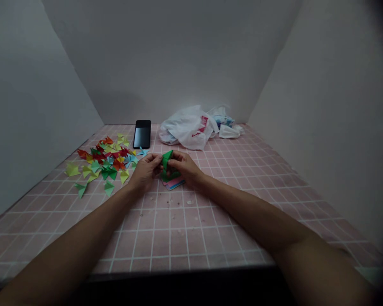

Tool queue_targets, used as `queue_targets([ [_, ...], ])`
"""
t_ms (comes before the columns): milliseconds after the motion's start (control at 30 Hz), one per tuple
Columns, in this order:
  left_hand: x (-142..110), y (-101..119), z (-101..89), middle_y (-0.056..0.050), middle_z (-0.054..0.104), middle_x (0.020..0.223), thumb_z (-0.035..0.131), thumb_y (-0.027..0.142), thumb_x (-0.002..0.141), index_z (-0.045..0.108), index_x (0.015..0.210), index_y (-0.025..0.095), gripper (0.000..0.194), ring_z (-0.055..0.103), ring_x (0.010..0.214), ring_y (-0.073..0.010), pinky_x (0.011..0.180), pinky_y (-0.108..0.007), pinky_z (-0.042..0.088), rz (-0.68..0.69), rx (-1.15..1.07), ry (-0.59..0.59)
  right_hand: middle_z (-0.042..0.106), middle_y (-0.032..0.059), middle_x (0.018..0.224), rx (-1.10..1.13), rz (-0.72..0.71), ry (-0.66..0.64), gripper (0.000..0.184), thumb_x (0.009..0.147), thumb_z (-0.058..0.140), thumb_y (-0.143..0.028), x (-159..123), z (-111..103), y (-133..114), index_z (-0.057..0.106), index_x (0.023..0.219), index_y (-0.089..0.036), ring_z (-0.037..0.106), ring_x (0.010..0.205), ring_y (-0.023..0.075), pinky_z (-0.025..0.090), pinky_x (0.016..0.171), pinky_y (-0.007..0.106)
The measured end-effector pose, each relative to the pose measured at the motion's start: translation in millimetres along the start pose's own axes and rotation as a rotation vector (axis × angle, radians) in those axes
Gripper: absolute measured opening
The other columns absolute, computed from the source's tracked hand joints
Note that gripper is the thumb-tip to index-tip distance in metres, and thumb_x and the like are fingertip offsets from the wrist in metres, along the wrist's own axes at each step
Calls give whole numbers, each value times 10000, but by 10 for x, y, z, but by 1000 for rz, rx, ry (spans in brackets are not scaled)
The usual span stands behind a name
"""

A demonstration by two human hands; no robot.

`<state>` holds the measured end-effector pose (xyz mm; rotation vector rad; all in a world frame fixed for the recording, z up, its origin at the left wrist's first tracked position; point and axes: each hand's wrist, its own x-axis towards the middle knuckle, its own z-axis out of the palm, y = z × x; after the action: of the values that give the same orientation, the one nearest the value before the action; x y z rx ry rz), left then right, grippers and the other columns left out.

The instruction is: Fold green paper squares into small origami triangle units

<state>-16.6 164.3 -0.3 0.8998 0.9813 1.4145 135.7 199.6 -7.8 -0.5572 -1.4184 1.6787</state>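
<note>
Between my two hands is a partly folded green origami paper (167,156), held up off the table. My left hand (147,168) pinches its left edge with thumb and fingers. On the other side, the fingers of my right hand (185,166) are closed on its right part. Just beneath lies a small stack of coloured paper (175,182), with pink and blue edges showing; my hands hide part of it. To the left of my left hand spreads a pile of folded paper figures (108,172) in red, orange, yellow, green and light blue.
A black phone (142,135) lies behind the figures. Farther back rest a white plastic bag (191,127) with red print and a blue-and-white crumpled package (223,121). Small scraps (189,202) dot the pink checked tablecloth (166,242). Pale walls enclose the table's back and sides.
</note>
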Motion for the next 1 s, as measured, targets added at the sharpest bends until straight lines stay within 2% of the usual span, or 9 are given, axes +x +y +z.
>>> queue_targets([
  [167, -18, -6, 8, 33, 617, 648, 879, 396, 675, 640, 774, 151, 356, 573, 556, -89, 560, -194, 488, 98, 182, 13, 596, -38, 655, -180, -44, 117, 100, 686, 603, -253, 37, -11, 35, 539, 742, -201, 542, 556, 114, 444, 537, 235],
  [333, -82, 24, 45, 18, 670, 808, 791, 286, 783, 669, 951, 174, 235, 637, 619, -108, 609, -217, 509, 360, 392, 11, 507, -35, 641, -588, -268, 225, 126, 751, 562, -252, 20, -5, 32, 462, 682, -222, 466, 601, 127, 353, 551, 245],
  [467, -130, 49, 72, -16, 706, 886, 786, 270, 795, 708, 965, 174, 211, 671, 677, -127, 666, -230, 524, 389, 463, 13, 516, -24, 687, -717, -354, 280, 85, 794, 531, -245, -4, 3, 16, 460, 749, -231, 484, 632, 148, 351, 589, 266],
  [667, -189, 110, 133, -32, 726, 964, 814, 242, 755, 697, 990, 192, 267, 686, 752, -151, 711, -236, 520, 457, 595, 5, 571, 7, 756, -819, -503, 245, 51, 794, 500, -212, -28, 0, 21, 473, 834, -229, 539, 687, 179, 387, 656, 290],
  [800, -241, 123, 178, -37, 730, 972, 773, 212, 777, 680, 1002, 200, 244, 697, 762, -171, 730, -256, 511, 457, 670, 12, 601, 22, 800, -869, -527, 216, 88, 811, 482, -183, -46, 1, 53, 482, 887, -228, 570, 722, 188, 407, 684, 292],
  [1000, -303, 100, 219, -30, 705, 906, 691, 79, 756, 648, 950, 232, 251, 661, 790, -224, 741, -289, 449, 518, 768, 139, 584, 16, 788, -966, -523, 212, 69, 848, 472, -186, -66, 24, 74, 458, 880, -245, 552, 735, 186, 407, 699, 288],
])
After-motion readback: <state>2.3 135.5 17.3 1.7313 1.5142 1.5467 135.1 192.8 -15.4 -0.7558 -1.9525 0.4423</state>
